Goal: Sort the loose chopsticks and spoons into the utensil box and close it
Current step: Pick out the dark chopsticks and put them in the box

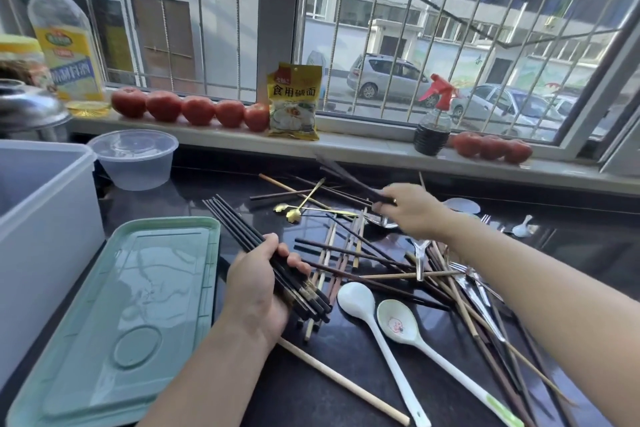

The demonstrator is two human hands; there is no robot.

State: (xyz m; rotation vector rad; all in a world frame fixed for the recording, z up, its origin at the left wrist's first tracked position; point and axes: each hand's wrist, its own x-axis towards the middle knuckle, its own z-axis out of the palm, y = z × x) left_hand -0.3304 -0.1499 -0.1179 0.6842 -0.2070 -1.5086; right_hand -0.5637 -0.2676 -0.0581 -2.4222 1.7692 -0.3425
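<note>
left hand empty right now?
No, the left hand grips a bundle of black chopsticks beside the green lid.

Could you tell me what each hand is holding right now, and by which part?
The left hand grips a bundle of black chopsticks near its decorated end. The right hand pinches a few dark chopsticks by one end.

Left hand (258,282) curls its grip closed around a bundle; right hand (412,210), arm outstretched, pinches with fingertips.
</note>
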